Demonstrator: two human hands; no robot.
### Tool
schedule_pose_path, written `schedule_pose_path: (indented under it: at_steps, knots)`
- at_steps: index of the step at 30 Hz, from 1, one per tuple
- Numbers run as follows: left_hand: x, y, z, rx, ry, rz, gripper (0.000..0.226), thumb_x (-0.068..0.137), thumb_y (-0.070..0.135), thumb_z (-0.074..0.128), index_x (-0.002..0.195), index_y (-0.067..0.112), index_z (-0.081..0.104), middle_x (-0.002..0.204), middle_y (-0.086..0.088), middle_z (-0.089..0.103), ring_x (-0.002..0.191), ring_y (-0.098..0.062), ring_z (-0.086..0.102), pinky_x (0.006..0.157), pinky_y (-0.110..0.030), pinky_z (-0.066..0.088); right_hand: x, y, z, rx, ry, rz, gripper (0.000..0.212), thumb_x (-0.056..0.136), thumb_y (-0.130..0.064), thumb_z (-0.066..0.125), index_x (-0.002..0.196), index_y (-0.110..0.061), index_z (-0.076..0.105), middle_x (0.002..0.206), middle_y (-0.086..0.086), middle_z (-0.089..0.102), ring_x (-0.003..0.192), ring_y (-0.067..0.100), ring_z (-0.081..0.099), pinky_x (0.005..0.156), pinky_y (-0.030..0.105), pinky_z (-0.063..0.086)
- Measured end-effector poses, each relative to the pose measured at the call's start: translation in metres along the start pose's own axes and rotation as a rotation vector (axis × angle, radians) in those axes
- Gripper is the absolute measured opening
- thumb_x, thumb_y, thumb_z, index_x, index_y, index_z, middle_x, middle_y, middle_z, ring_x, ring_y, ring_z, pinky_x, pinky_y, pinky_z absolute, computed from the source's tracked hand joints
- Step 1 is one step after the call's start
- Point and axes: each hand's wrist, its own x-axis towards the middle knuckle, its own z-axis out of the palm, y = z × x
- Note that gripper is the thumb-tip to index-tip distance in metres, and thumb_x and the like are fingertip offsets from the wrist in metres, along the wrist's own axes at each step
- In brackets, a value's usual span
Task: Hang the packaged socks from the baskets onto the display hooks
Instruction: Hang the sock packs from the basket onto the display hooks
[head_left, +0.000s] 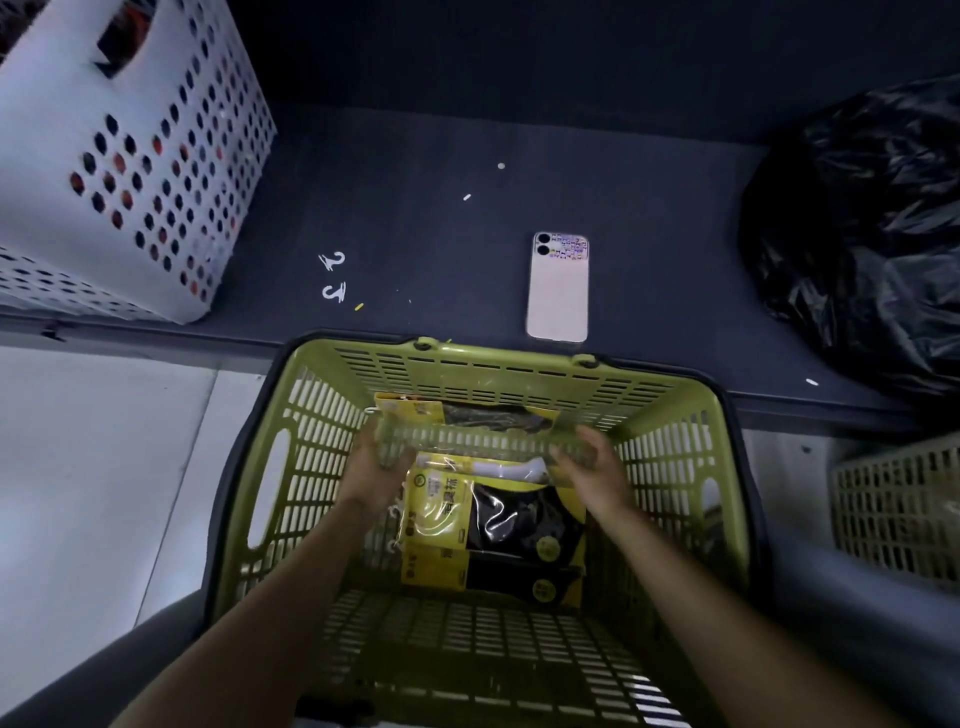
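Observation:
A green plastic basket stands in front of me against a dark shelf. Inside lie several yellow-and-black packaged socks. Over the far end of the basket, both hands hold one clear-wrapped sock package by its ends. My left hand grips its left end. My right hand grips its right end. The wrap reflects the basket's slats, so the package's lower edge is hard to make out. No display hooks are in view.
On the dark shelf lie a pink phone and two loose white plastic hooks. A white perforated basket stands at the back left. A black plastic bag fills the right, with a beige basket below it.

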Motion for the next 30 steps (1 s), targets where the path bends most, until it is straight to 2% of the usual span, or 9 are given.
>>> schedule_pose_path:
  at_steps: [3, 7, 9, 13, 16, 21, 24, 26, 30]
  knots:
    - [0.017, 0.014, 0.004, -0.103, 0.014, -0.048, 0.068, 0.089, 0.026, 0.061, 0.143, 0.010, 0.023, 0.143, -0.019, 0.038, 0.128, -0.041, 0.042, 0.100, -0.060, 0.040, 0.013, -0.015, 0.013, 0.079, -0.030, 0.056, 0.049, 0.080, -0.041, 0.072, 0.121, -0.020, 0.057, 0.122, 0.000, 0.062, 0.101, 0.014, 0.060, 0.083, 0.030, 0.051]
    - [0.025, 0.024, 0.010, -0.143, 0.099, -0.113, 0.056, 0.092, 0.024, 0.058, 0.137, 0.005, 0.031, 0.131, -0.013, 0.045, 0.120, -0.031, 0.048, 0.097, -0.040, 0.045, 0.013, -0.027, 0.026, 0.178, 0.045, 0.096, 0.034, 0.084, -0.026, 0.072, 0.112, -0.011, 0.060, 0.104, 0.001, 0.066, 0.079, 0.007, 0.057, 0.052, 0.006, 0.038]
    - [0.023, 0.026, 0.006, -0.084, 0.140, -0.091, 0.047, 0.093, 0.023, 0.057, 0.132, 0.004, 0.038, 0.125, -0.012, 0.046, 0.111, -0.023, 0.049, 0.089, -0.031, 0.043, 0.006, -0.031, 0.020, 0.187, 0.090, 0.060, 0.031, 0.085, -0.023, 0.070, 0.112, -0.009, 0.063, 0.096, 0.000, 0.066, 0.079, 0.008, 0.058, 0.053, 0.004, 0.039]
    - [0.009, 0.022, -0.001, -0.011, 0.253, 0.024, 0.031, 0.091, 0.031, 0.057, 0.115, 0.014, 0.047, 0.119, -0.005, 0.047, 0.109, -0.019, 0.048, 0.089, -0.036, 0.045, -0.011, -0.040, -0.008, 0.174, 0.064, -0.025, 0.010, 0.088, -0.032, 0.065, 0.089, -0.023, 0.065, 0.079, -0.014, 0.062, 0.072, -0.001, 0.055, 0.059, 0.013, 0.039]
    - [-0.011, 0.015, 0.007, -0.023, 0.210, 0.007, 0.029, 0.089, 0.035, 0.060, 0.108, 0.018, 0.046, 0.115, -0.005, 0.046, 0.105, -0.023, 0.051, 0.084, -0.043, 0.052, -0.024, -0.027, -0.016, 0.205, 0.036, 0.041, 0.014, 0.091, -0.030, 0.061, 0.079, -0.022, 0.061, 0.080, -0.003, 0.063, 0.073, 0.011, 0.055, 0.060, 0.022, 0.038]
    - [-0.028, -0.014, 0.022, -0.074, -0.082, -0.149, 0.043, 0.092, 0.022, 0.058, 0.124, 0.000, 0.043, 0.108, -0.017, 0.050, 0.094, -0.032, 0.052, 0.081, -0.044, 0.047, -0.046, 0.026, -0.002, 0.076, -0.074, 0.287, 0.033, 0.092, -0.024, 0.060, 0.117, -0.002, 0.057, 0.116, 0.017, 0.061, 0.102, 0.026, 0.057, 0.069, 0.025, 0.040]
    - [-0.035, -0.029, 0.026, -0.061, -0.106, -0.195, 0.039, 0.090, 0.018, 0.060, 0.122, 0.006, 0.040, 0.116, -0.019, 0.050, 0.104, -0.038, 0.054, 0.088, -0.053, 0.050, -0.055, 0.043, 0.003, 0.104, -0.117, 0.262, 0.026, 0.087, -0.019, 0.068, 0.106, -0.010, 0.052, 0.102, 0.011, 0.059, 0.093, 0.023, 0.056, 0.076, 0.037, 0.048]
    - [-0.035, -0.032, 0.027, -0.056, -0.115, -0.201, 0.040, 0.088, 0.017, 0.063, 0.120, 0.007, 0.041, 0.116, -0.020, 0.051, 0.104, -0.038, 0.056, 0.086, -0.056, 0.050, -0.056, 0.047, 0.005, 0.094, -0.098, 0.241, 0.033, 0.084, -0.013, 0.071, 0.110, -0.007, 0.051, 0.102, 0.012, 0.060, 0.092, 0.022, 0.056, 0.067, 0.031, 0.048]
    - [-0.033, -0.037, 0.026, -0.031, -0.149, -0.221, 0.026, 0.088, 0.020, 0.063, 0.104, 0.005, 0.050, 0.105, -0.021, 0.059, 0.083, -0.028, 0.062, 0.067, -0.040, 0.055, -0.056, 0.047, 0.009, 0.223, -0.054, 0.334, 0.063, 0.074, -0.003, 0.078, 0.124, -0.010, 0.041, 0.106, 0.007, 0.059, 0.093, 0.021, 0.057, 0.065, 0.027, 0.044]
